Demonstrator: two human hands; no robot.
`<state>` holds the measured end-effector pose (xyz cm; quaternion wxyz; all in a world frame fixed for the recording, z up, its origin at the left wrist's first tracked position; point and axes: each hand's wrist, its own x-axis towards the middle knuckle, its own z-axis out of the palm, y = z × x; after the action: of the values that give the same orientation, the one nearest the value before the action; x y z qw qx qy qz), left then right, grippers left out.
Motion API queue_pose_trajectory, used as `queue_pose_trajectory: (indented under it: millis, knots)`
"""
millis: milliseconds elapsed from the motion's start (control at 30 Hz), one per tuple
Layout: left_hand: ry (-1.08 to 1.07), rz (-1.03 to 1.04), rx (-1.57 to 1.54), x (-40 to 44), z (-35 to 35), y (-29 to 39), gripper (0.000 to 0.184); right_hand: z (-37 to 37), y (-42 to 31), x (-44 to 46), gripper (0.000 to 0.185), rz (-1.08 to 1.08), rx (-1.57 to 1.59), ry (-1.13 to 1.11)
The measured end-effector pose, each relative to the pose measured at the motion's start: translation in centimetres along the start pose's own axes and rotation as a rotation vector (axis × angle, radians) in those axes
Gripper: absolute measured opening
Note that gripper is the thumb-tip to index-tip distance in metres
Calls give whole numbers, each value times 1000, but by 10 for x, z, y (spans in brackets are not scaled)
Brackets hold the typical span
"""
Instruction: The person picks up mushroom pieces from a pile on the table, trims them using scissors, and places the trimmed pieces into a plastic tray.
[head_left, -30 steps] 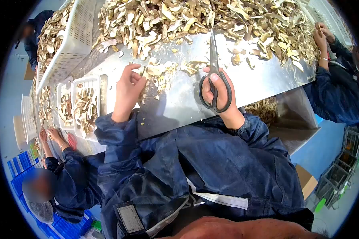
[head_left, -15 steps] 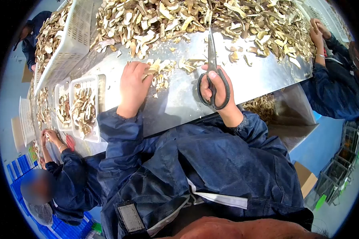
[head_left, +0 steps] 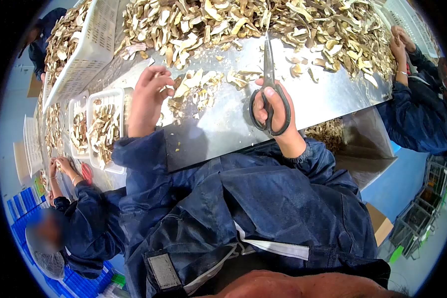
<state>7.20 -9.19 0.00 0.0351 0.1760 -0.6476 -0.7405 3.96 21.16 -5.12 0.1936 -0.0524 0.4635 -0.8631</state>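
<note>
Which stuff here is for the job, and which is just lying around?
Seems for the job:
- scissors in the right hand
- sliced pieces near the left hand
- metal table under them

Probably just about:
- cardboard box, lower right
- dark crates, far right

Right of centre, the bare right hand [head_left: 274,107] gripped black-handled steel scissors [head_left: 269,64], pointing toward the top edge. Left of centre, the bare left hand [head_left: 148,97] was half-curled near small cream mushroom scraps [head_left: 205,94] on a shiny metal table [head_left: 328,92]. Brown-and-cream mushroom slices [head_left: 223,22] heaped the top; a perforated white plastic basket [head_left: 92,52] stood upper left.
</note>
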Motion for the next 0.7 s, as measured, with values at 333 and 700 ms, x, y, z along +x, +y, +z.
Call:
queue_pose_trajectory:
  millis: [333, 700]
  knots:
    - [-123, 353, 1148, 22, 45, -12, 27, -3, 1, 0, 32, -2, 47, -25]
    - [-89, 197, 892, 17, 38, -7, 16, -3, -1, 0, 30, 9, 52, -43]
